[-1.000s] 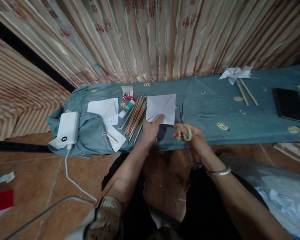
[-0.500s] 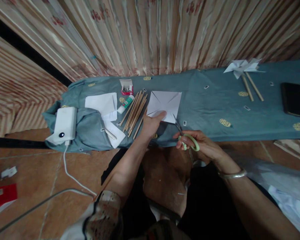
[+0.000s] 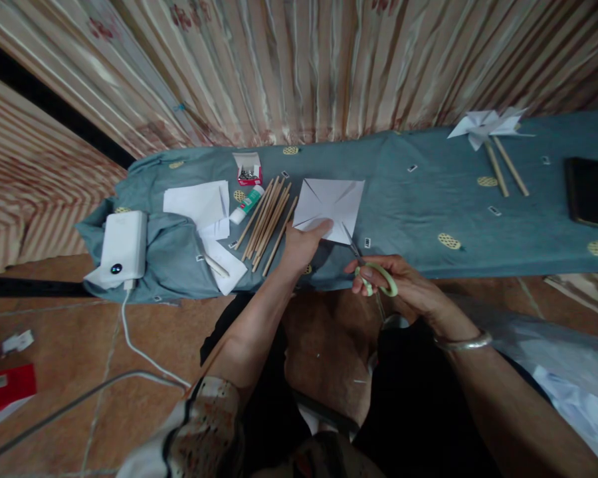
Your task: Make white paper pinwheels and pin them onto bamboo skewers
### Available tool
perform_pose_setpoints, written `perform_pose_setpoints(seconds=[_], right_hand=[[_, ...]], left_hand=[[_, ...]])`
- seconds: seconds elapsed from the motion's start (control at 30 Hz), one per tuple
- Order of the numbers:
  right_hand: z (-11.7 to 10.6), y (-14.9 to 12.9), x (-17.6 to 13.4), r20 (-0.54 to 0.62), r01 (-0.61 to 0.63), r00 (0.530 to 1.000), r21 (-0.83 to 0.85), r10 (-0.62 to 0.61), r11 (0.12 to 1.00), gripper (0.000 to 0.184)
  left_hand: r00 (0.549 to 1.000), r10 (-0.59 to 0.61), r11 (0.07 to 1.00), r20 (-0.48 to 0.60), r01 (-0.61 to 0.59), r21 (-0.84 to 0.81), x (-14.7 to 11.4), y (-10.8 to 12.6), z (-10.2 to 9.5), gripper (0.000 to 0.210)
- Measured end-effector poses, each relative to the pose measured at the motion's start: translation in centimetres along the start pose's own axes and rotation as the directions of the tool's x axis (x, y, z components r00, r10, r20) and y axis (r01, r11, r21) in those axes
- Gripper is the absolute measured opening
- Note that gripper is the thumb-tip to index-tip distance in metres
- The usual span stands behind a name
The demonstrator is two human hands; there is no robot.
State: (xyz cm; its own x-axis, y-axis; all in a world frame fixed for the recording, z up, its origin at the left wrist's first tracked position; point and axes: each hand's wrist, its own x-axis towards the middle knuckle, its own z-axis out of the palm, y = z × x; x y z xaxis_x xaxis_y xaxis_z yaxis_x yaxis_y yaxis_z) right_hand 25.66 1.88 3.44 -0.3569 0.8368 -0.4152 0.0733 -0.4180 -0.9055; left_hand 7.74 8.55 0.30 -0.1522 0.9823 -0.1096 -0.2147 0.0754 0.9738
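Scissors (image 3: 355, 251): axis aimed up-left | right hand (image 3: 404, 277) gripping | left hand (image 3: 303, 247) apparently pinching paper (image 3: 346, 196)

Left of the grip, a white power bank (image 3: 124, 240) (cable (image 3: 132, 338) attached); far right, a flat black device (image 3: 593, 192).

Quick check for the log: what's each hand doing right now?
Left hand: closed on the white paper square, thumb on top.
Right hand: holding the green-handled scissors, blades at the paper's near edge.
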Motion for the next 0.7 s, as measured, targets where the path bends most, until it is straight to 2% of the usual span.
perform_pose_setpoints(seconds=[0.3,0.7], right_hand=[[-0.23,-0.24,0.2,0.03,-0.047,0.998,-0.01,0.047,0.999,0.052],[-0.64,-0.11,0.23,0.072,-0.025,0.997,-0.027,0.027,0.999,0.049]], left_hand=[[1.0,-0.011,1.0,0.003,0.011,-0.008,0.06,-0.11,0.23,0.046],[0.999,-0.032,0.998,0.026,0.033,-0.054,0.15,-0.23,0.2,0.045]])
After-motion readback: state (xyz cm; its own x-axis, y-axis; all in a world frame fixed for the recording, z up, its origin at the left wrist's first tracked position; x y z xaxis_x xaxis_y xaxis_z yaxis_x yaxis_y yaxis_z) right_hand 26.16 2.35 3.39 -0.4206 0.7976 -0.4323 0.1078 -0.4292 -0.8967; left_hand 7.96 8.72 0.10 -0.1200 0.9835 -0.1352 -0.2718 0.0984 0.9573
